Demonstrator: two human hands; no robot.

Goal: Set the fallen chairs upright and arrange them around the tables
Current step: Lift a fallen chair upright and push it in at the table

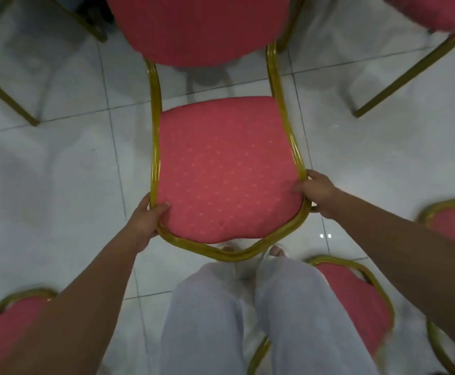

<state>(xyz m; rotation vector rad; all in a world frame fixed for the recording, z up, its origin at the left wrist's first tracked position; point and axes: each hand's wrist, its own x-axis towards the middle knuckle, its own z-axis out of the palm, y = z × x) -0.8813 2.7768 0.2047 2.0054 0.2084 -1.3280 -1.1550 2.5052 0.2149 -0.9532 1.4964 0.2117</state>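
Pale-trousered legs [248,320] and two forearms frame the view from above. Both hands grip the gold frame of a red chair [226,169] at its backrest. The left hand [150,217] wraps the left rail with its thumb on the padding, and the right hand [318,193] curls round the right rail. The chair's seat [199,28] lies beyond, over the white tiled floor [58,171], so the chair appears upright or nearly so. Step in hand, as judged: positioning a righted chair. Other red chairs stand at lower left [7,328], lower right [356,301] and far right [453,223]. No table is clearly visible. The next move calls for steering the chair between its neighbours without the legs catching.
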